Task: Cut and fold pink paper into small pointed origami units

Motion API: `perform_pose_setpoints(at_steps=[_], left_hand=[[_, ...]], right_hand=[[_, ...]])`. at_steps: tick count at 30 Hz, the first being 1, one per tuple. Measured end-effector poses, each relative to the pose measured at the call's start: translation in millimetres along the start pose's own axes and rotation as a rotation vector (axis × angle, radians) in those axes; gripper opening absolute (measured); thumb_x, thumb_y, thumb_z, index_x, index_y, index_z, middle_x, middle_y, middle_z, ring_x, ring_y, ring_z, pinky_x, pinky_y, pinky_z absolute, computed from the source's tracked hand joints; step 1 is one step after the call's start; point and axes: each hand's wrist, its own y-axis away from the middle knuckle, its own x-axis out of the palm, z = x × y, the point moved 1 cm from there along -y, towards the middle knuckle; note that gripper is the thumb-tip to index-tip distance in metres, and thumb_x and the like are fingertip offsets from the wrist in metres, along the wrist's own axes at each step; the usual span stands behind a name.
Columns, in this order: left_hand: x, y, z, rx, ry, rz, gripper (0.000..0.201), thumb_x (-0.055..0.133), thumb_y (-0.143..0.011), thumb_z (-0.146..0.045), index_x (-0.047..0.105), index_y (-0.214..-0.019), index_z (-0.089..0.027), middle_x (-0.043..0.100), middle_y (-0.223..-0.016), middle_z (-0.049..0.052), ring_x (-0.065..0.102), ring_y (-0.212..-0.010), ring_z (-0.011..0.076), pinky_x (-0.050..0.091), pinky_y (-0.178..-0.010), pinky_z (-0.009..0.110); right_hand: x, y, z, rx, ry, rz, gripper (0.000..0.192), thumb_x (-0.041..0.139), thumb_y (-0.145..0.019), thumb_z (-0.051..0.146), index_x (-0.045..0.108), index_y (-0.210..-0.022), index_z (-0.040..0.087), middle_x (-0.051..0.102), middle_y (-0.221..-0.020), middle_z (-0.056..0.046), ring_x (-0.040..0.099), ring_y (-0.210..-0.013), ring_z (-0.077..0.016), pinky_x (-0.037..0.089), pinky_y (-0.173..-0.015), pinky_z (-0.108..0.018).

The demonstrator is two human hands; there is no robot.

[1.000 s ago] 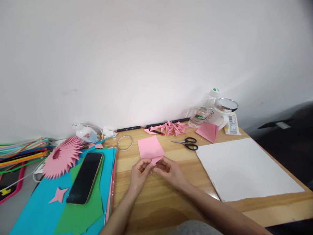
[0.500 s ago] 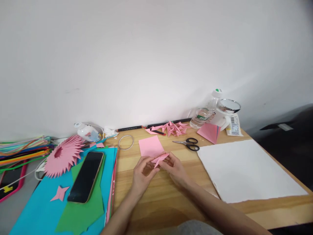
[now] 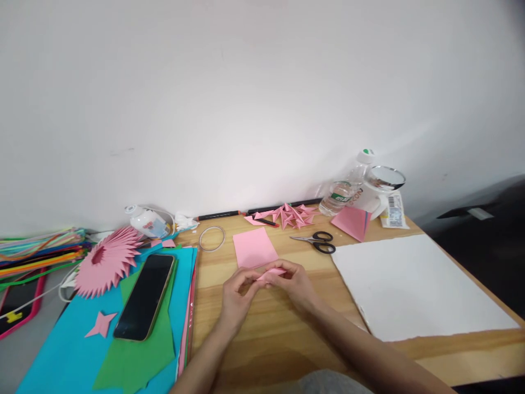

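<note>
Now both hands meet over the wooden table (image 3: pixel 262 334) and share one small folded pink paper (image 3: pixel 271 272). That little paper sits between the two hands, just above the table. The left hand (image 3: pixel 237 295) curls its fingers (image 3: pixel 246 277) close together and pinches the left end of it. The right hand (image 3: pixel 292 282) bends its fingers (image 3: pixel 283 266) over the top and pinches the right end, so both hands are nearly closed on it. At 12 o'clock from the hands, just beside them, lies a flat pink paper square (image 3: pixel 254 247). At 1 o'clock lie black scissors (image 3: pixel 318 242), and farther back is a pile of folded pink pieces (image 3: pixel 289 214). At 3 o'clock lies a big white sheet (image 3: pixel 410 284). At 9 o'clock a phone (image 3: pixel 144 296) rests on green and blue paper (image 3: pixel 74 350), and a pink paper flower (image 3: pixel 106 261) lies at 10 o'clock.
</note>
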Motion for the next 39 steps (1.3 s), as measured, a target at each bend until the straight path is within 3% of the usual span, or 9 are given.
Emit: perform_pose_setpoints(at_steps=[7, 15, 23, 27, 31, 35, 39], left_hand=[[-2.3, -1.2, -2.1, 0.032, 0.041, -0.03, 0.006, 0.071, -0.072, -0.026, 0.071, -0.072, -0.02, 0.067, -0.072, 0.003, 0.061, -0.068, 0.0163, 0.047, -0.064, 0.025], [-2.3, 2.1, -5.3, 0.083, 0.002, -0.093, 0.006, 0.072, -0.071, -0.027, 0.072, -0.068, -0.022, 0.069, -0.069, 0.003, 0.062, -0.066, 0.018, 0.05, -0.065, 0.028], [-7.7, 3.1, -1.2, 0.383, -0.133, 0.03, 0.02, 0.055, -0.085, -0.021, 0.074, -0.081, -0.024, 0.07, -0.081, 0.007, 0.064, -0.073, 0.017, 0.05, -0.066, 0.026], [-9.3, 4.4, -0.5, 0.439, -0.169, 0.06, 0.025, 0.05, -0.087, -0.016, 0.073, -0.082, -0.024, 0.07, -0.083, 0.007, 0.064, -0.074, 0.0161, 0.05, -0.066, 0.026], [-6.9, 4.1, -2.7, 0.323, -0.093, 0.028, 0.018, 0.059, -0.081, -0.015, 0.072, -0.072, -0.023, 0.069, -0.072, 0.004, 0.064, -0.068, 0.0158, 0.05, -0.062, 0.025], [-1.2, 3.5, 0.2, 0.06, 0.102, -0.016, 0.006, 0.069, -0.072, -0.016, 0.069, -0.068, -0.021, 0.067, -0.064, 0.001, 0.063, -0.058, 0.0149, 0.051, -0.056, 0.024], [1.9, 3.3, 1.2, -0.152, 0.256, -0.027, 0.013, 0.074, -0.063, -0.015, 0.066, -0.072, -0.019, 0.069, -0.063, -0.002, 0.065, -0.055, 0.0144, 0.052, -0.054, 0.022]], right_hand=[[2.7, 0.2, 0.2, 0.214, -0.331, 0.043, 0.03, 0.085, -0.051, 0.03, 0.067, -0.07, 0.016, 0.065, -0.064, 0.002, 0.059, -0.058, -0.0096, 0.05, -0.059, -0.021], [0.5, -0.2, -1.9, 0.293, -0.407, 0.111, 0.028, 0.085, -0.055, 0.025, 0.068, -0.075, 0.015, 0.064, -0.065, 0.002, 0.06, -0.058, -0.0072, 0.052, -0.056, -0.015], [-1.3, 0.1, 4.7, 0.382, -0.406, 0.192, 0.025, 0.084, -0.057, 0.026, 0.068, -0.072, 0.013, 0.065, -0.066, 0.001, 0.062, -0.063, -0.0068, 0.052, -0.062, -0.015], [-0.6, 1.3, 6.8, 0.392, -0.361, 0.187, 0.026, 0.086, -0.053, 0.022, 0.067, -0.068, 0.013, 0.065, -0.061, 0.002, 0.061, -0.058, -0.0065, 0.05, -0.056, -0.014], [1.6, 2.2, 7.2, 0.381, -0.347, 0.11, 0.029, 0.087, -0.047, 0.023, 0.065, -0.063, 0.014, 0.066, -0.057, 0.001, 0.06, -0.052, -0.0073, 0.049, -0.052, -0.015], [2.9, 2.0, 7.6, 0.32, -0.329, 0.065, 0.031, 0.087, -0.045, 0.027, 0.064, -0.063, 0.014, 0.066, -0.056, 0.002, 0.058, -0.049, -0.0075, 0.048, -0.053, -0.018], [2.7, 1.9, 9.2, 0.215, -0.216, 0.029, 0.03, 0.085, -0.049, 0.031, 0.064, -0.062, 0.015, 0.063, -0.054, 0.003, 0.054, -0.048, -0.0082, 0.045, -0.051, -0.02]])
